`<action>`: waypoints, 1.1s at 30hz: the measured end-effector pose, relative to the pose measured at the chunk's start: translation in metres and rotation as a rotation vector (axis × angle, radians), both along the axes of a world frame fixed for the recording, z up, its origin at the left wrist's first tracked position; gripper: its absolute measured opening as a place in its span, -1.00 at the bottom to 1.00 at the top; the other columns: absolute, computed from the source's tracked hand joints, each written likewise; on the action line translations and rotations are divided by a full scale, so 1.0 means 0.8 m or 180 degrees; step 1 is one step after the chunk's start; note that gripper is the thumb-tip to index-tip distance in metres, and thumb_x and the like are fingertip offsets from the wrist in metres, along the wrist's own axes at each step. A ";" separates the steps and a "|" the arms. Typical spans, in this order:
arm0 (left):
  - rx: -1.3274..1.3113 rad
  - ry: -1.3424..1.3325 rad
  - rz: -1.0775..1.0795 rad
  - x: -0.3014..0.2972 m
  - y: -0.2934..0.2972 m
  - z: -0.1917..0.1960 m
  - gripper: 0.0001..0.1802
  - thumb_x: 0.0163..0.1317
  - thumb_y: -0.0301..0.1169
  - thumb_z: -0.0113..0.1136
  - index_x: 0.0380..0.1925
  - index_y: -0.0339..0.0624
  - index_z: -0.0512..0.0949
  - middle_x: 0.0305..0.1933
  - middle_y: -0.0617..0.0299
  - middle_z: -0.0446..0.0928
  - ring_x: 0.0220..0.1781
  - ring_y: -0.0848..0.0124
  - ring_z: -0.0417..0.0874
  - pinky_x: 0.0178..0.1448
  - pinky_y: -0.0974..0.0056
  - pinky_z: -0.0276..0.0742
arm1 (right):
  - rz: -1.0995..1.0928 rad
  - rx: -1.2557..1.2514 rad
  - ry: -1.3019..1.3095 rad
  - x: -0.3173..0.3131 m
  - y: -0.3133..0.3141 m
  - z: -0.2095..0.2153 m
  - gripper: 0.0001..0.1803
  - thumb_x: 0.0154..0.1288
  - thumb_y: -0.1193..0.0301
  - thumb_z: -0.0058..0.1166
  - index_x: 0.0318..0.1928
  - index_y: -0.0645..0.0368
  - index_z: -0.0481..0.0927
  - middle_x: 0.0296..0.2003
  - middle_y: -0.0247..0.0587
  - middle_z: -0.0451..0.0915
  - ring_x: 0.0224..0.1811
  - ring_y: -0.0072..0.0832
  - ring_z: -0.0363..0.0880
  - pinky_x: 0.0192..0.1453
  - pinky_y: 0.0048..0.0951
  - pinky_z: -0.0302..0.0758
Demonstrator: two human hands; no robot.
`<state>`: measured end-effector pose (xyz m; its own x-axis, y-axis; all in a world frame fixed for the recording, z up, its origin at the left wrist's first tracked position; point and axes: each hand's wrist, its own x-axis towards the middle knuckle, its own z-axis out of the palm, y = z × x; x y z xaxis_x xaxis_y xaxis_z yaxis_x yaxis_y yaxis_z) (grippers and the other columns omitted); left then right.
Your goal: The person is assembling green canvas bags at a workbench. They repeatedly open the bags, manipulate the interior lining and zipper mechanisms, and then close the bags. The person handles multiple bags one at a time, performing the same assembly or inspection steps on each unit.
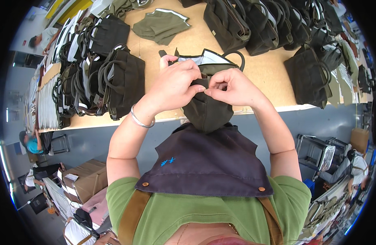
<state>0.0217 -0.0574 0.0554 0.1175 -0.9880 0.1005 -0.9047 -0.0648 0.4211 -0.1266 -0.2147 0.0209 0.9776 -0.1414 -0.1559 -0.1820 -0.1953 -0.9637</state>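
A dark olive canvas bag [207, 109] hangs over the near edge of a wooden table [269, 73], its pale lining showing at the open top. My left hand [176, 83], with a silver bangle on the wrist, grips the bag's upper edge. My right hand [233, 86] pinches the same edge right beside it, fingertips of both hands almost touching. A dark handle loop [239, 57] of the bag curves out behind my right hand.
Rows of finished dark bags stand at the left [114, 77] and along the back right [253, 24]. A flat olive fabric piece [161, 25] lies at the back. Cardboard boxes [88, 179] and other people are at the lower left; a metal cart [318, 151] is at the right.
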 end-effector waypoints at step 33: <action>-0.0134 0.0618 0.0015 0.015 -0.016 0.001 -0.81 0.14 -0.24 0.32 -0.53 -0.07 0.65 -0.61 0.31 0.55 -0.46 0.38 0.47 0.18 0.16 0.10 | -0.0124 0.0123 -0.0525 -0.006 0.002 -0.008 -0.87 0.39 0.47 0.02 -0.27 0.28 0.54 -0.49 -0.33 0.53 -0.41 -0.63 0.41 -0.28 -0.51 0.40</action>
<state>0.0339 -0.0701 0.0559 0.1432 -0.9828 0.1166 -0.8060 -0.0474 0.5900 -0.1310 -0.2134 0.0147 0.9843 -0.1766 0.0002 -0.0273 -0.1534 -0.9878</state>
